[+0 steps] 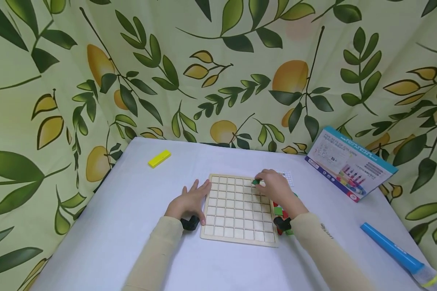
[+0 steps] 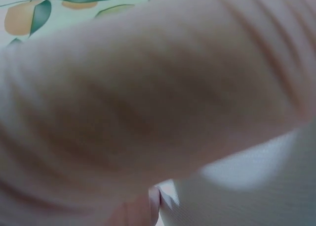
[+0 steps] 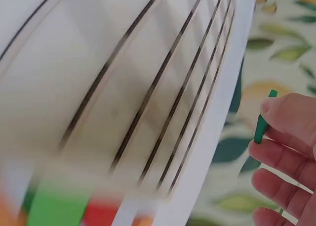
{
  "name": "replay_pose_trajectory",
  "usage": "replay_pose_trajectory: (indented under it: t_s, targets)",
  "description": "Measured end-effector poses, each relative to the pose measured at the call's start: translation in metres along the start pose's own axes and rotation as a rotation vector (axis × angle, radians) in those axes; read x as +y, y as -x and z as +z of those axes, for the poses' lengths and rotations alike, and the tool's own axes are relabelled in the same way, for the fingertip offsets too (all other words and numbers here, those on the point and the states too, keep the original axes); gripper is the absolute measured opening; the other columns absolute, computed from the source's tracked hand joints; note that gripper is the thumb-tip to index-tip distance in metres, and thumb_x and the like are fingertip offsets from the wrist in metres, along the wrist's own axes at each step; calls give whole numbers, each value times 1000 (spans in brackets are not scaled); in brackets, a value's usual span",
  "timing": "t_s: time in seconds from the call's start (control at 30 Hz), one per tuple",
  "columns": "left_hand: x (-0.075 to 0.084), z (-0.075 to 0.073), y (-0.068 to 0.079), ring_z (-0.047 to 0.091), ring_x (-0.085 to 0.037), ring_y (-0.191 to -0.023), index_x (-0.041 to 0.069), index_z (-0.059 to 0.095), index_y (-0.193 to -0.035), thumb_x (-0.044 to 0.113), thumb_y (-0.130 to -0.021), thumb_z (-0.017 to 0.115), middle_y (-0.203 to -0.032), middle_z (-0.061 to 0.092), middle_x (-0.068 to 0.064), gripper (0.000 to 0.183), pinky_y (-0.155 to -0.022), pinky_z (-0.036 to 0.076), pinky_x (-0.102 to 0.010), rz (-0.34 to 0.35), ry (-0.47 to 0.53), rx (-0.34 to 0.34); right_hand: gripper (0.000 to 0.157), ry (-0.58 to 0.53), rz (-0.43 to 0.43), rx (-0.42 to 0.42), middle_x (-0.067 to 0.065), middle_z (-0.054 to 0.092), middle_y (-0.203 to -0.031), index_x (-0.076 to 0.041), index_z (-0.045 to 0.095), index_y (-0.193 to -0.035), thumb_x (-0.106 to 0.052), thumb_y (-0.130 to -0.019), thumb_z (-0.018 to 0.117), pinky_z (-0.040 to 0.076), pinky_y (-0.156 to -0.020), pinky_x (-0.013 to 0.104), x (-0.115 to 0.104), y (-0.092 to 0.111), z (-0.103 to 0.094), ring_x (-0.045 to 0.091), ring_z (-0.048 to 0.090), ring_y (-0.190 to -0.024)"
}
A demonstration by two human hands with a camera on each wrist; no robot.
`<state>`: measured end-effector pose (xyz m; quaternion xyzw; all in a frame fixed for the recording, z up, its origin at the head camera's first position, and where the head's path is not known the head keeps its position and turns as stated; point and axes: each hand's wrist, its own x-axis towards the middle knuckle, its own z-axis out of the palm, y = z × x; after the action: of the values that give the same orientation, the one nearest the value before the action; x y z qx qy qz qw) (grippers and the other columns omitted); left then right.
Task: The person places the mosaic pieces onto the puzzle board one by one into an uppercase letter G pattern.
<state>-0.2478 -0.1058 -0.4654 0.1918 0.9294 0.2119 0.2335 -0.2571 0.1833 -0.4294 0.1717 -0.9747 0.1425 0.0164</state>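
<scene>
A pale wooden grid board lies on the white table. My left hand rests flat beside the board's left edge, fingers straight and touching its rim. At the board's far right corner my right hand pinches a dark green piece. That green piece shows between thumb and fingers in the right wrist view, next to the blurred grid board. Red and green pieces lie under my right wrist. The left wrist view is filled by my own hand.
A yellow block lies at the table's far left. A printed box leans at the far right, and a blue tube lies near the right edge. A gridded paper sheet lies behind my right hand. A leaf-and-lemon curtain surrounds the table.
</scene>
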Motion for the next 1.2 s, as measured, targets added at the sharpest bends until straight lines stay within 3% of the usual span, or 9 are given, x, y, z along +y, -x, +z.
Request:
replay_pose_trajectory:
  t_s: [0.23, 0.4, 0.6, 0.87, 1.07, 1.2]
  targets:
    - [-3, 1, 0, -11, -29, -140, 16, 11, -149, 35, -41, 90, -155, 2, 1, 135, -104, -5, -63, 5, 0, 5, 16, 29, -138, -2, -1, 61, -85, -11, 70, -91, -20, -79, 73, 49, -64, 31, -51, -28, 25, 16, 57, -79]
    - [-3, 1, 0, -11, -29, -140, 16, 10, -150, 37, -43, 89, -155, 2, 1, 134, -104, -5, -63, 19, 1, 3, 12, 88, -124, -82, -3, 60, -82, -14, 71, -91, -22, -83, 69, 49, -66, 30, -66, -45, 46, 13, 56, -76]
    - [-6, 2, -1, -11, -30, -140, 16, 11, -150, 38, -43, 89, -155, 3, 0, 134, -104, -4, -64, 31, 0, 5, 14, 107, -125, -129, -3, 60, -84, -15, 72, -94, -22, -83, 68, 50, -68, 29, -71, -54, 58, 14, 58, -78]
    - [-6, 2, -3, -14, -27, -139, 19, 9, -150, 37, -43, 89, -155, 0, 4, 134, -105, -7, -61, 23, 13, -6, 19, 83, -92, -146, -3, 59, -86, -14, 72, -98, -24, -81, 70, 50, -69, 30, -73, -54, 60, 14, 58, -80]
    - [-7, 2, -2, -15, -26, -139, 19, 9, -150, 34, -41, 90, -155, -1, 5, 136, -105, -9, -60, 4, 28, -6, 32, 55, -117, -109, 1, 60, -97, -12, 69, -109, -26, -81, 71, 50, -70, 32, -68, -49, 54, 16, 59, -84]
    - [-6, 1, -2, -15, -26, -139, 18, 10, -149, 31, -41, 91, -155, -1, 4, 136, -105, -10, -60, 5, 40, -5, 31, 17, -93, -45, 4, 61, -103, -10, 67, -111, -21, -82, 70, 51, -73, 36, -50, -39, 41, 21, 59, -92]
